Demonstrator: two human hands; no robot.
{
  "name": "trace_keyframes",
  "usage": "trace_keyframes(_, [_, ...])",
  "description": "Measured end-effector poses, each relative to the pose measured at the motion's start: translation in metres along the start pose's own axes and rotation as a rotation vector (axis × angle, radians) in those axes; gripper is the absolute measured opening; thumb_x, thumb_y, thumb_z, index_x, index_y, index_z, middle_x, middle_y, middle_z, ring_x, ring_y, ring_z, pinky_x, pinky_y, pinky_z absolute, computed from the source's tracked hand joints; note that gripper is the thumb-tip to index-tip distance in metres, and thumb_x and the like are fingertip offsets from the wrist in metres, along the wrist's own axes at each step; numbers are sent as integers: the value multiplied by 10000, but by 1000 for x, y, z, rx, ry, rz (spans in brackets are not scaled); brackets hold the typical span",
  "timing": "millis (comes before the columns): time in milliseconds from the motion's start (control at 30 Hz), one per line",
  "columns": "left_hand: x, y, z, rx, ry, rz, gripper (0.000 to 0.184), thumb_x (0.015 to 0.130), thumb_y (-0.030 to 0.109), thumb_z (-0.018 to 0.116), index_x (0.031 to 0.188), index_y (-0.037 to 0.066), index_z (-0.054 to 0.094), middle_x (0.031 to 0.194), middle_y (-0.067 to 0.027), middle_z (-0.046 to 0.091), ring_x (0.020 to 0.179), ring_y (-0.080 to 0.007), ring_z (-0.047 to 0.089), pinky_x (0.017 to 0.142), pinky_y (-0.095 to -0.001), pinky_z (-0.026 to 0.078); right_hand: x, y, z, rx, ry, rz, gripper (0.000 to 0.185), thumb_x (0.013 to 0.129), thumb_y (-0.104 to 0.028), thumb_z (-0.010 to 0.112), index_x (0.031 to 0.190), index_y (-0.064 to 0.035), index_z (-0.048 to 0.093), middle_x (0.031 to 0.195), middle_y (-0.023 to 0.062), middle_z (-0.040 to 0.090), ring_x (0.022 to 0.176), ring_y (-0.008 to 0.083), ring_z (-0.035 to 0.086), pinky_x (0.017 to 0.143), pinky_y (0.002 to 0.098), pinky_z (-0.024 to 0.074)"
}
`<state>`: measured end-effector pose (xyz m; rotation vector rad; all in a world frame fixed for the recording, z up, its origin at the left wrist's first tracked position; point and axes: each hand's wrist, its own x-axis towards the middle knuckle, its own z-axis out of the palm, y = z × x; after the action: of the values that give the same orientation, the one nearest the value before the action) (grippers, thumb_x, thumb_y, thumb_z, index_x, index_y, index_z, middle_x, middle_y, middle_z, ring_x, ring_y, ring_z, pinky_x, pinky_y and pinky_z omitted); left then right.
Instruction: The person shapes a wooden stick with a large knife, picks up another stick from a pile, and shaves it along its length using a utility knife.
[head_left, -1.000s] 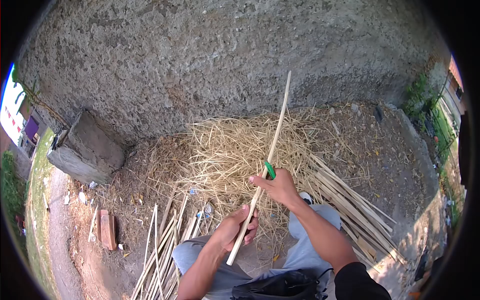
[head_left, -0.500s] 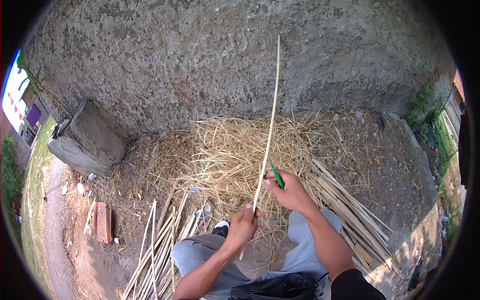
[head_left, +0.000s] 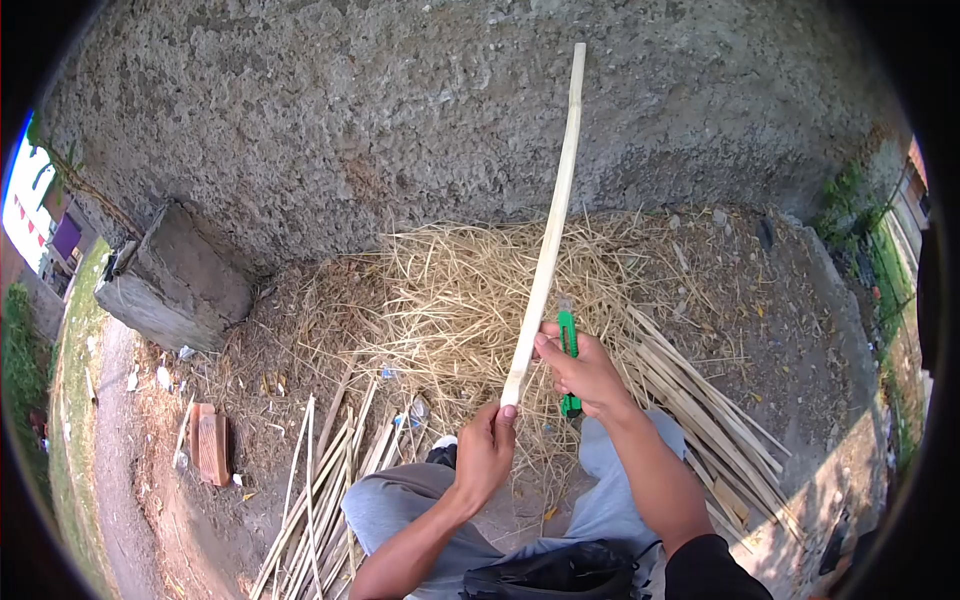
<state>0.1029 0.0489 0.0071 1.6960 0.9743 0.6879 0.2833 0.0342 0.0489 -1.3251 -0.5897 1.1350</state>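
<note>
A long pale bamboo strip [head_left: 553,232] slants up from my left hand [head_left: 485,445] across the straw-coloured pile toward the wall, its broad face toward me. My left hand pinches it near the lower end, the thumb lying on the face. Close to the strip's right edge, my right hand [head_left: 588,378] is closed around a green box cutter [head_left: 568,336]. The right thumb and fingers reach the strip just above the left hand. I cannot make out the cutter's blade clearly against the shavings.
A heap of thin bamboo shavings [head_left: 450,300] lies against the rough wall [head_left: 400,130]. Split strips lie in bundles at left [head_left: 318,500] and right [head_left: 700,400]. A concrete block [head_left: 180,285] and a reddish brick [head_left: 208,447] sit on the left. My knees flank the hands.
The bamboo strip has turned from its narrow edge to its broad face, and its top has shifted up and right. The box cutter has rotated in my right hand, showing its flat side.
</note>
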Motion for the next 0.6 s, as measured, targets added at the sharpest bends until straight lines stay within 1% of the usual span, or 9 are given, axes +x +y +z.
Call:
trace_keyframes(67, [-2,3,1,60,23,30,321,1026,253,488,882,-14,594,549,-32,500,473,-113,479,460,-295,370,3,2,-3,23,14,16,231,923,-226,683,973,-2,655,681,-18,580,483,15,390,430,206,306])
trace_keyframes(133, [0,5,-2,223,14,116,289,1011,258,512,933,1,619,559,-83,556,487,-189,567,487,-329,423,6,7,-7,-7,71,-40,220,913,-226,696,942,-12,654,664,-29,560,486,16,387,433,214,301])
trace_keyframes(167, [1,7,-5,225,11,117,289,1011,258,512,933,1,619,559,-83,556,487,-189,567,487,-329,423,6,9,-8,-41,125,-95,213,904,-227,709,911,-21,653,646,-40,539,490,16,383,435,223,296])
trace_keyframes(233, [8,14,-11,413,-38,97,273,997,276,529,962,27,633,596,-120,611,536,-261,635,515,-370,460,5,7,-10,-59,136,-112,213,896,-225,719,898,-22,653,647,-38,537,494,16,379,437,226,288])
trace_keyframes(367, [15,12,-14,467,-27,134,289,981,322,549,1023,47,628,603,-123,628,569,-301,655,537,-410,479,3,7,-11,-70,169,-119,216,877,-219,739,876,-18,658,648,-37,539,507,20,383,445,234,286])
trace_keyframes(433, [15,14,-13,519,-15,101,353,951,370,589,1076,40,601,647,-140,647,573,-322,653,558,-433,485,3,6,-11,-68,178,-129,206,876,-196,735,931,-8,669,654,-37,548,516,21,390,452,237,293])
trace_keyframes(500, [14,17,-13,524,-51,69,399,933,388,611,1101,27,585,688,-153,657,598,-335,656,574,-440,490,4,8,-13,0,89,-71,227,890,-167,700,1037,0,655,821,54,674,479,28,421,423,207,334])
trace_keyframes(533, [14,18,-13,532,-87,31,450,914,406,633,1127,14,570,728,-167,667,623,-348,660,589,-447,495,4,7,-14,-64,59,-45,223,913,-107,645,1113,-9,627,965,80,695,503,24,423,444,196,350])
trace_keyframes(600, [14,16,-15,549,-118,28,484,905,414,643,1137,-3,563,763,-177,669,655,-351,663,608,-448,500,-1,2,-11,13,30,-31,216,914,-91,638,1114,-11,634,942,65,686,516,28,416,458,208,348])
